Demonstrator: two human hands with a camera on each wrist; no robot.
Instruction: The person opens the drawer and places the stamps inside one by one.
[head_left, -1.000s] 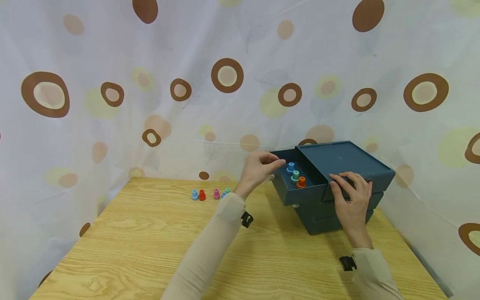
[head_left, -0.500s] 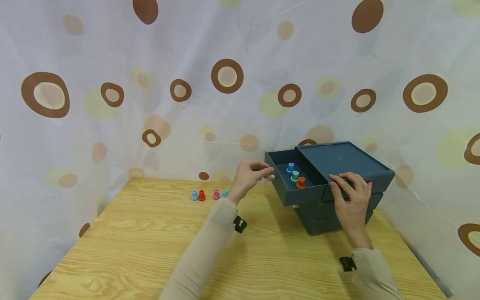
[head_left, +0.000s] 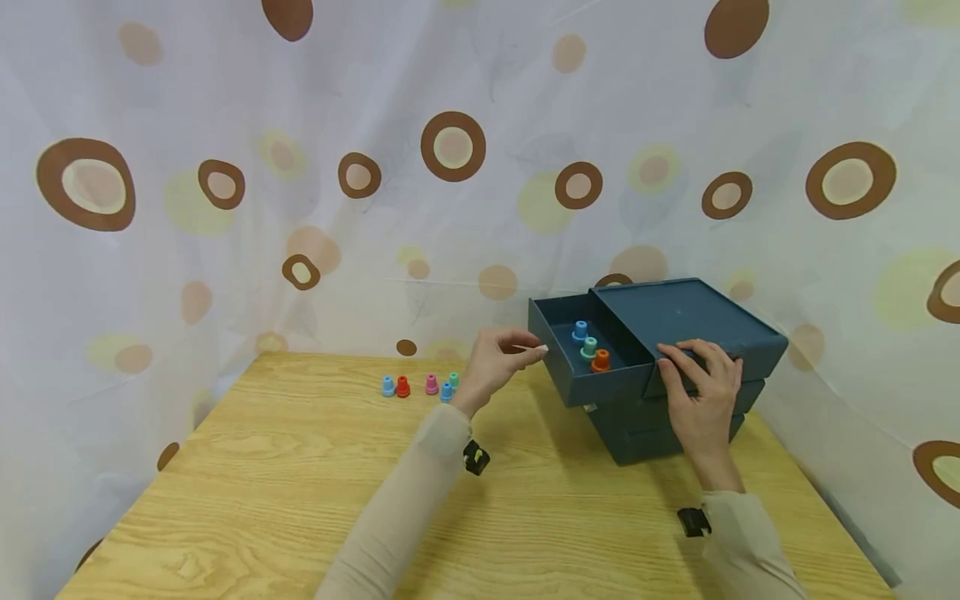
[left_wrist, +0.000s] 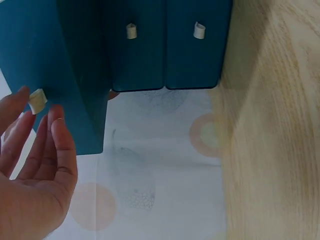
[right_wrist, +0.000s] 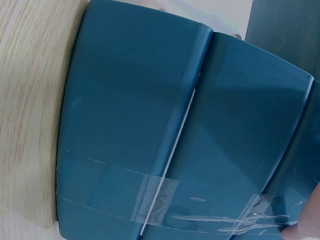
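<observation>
A dark blue set of stacked drawers [head_left: 686,312] stands at the right of the table, its top drawer [head_left: 562,375] pulled out to the left. Inside that drawer are a blue peg [head_left: 581,332], a mint green peg [head_left: 589,348] and an orange peg [head_left: 601,361]. My left hand [head_left: 495,367] is at the drawer's front, thumb and a finger pinching its small white pull tab [left_wrist: 37,101]. The other fingers are bent below the tab. On the near top edge of the drawer set rests my right hand [head_left: 701,400]; its wrist view shows little of it.
Left of the drawers, several small pegs stand at the table's back, among them a red peg [head_left: 402,387] and a pink peg [head_left: 431,384]. The lower drawers [left_wrist: 137,60] are in, each with a white tab. A patterned curtain [head_left: 247,292] hangs behind.
My left hand has moved left and down from the open drawer's rim to the pull tab on its front. The right hand keeps its place, and the drawer stays pulled out.
</observation>
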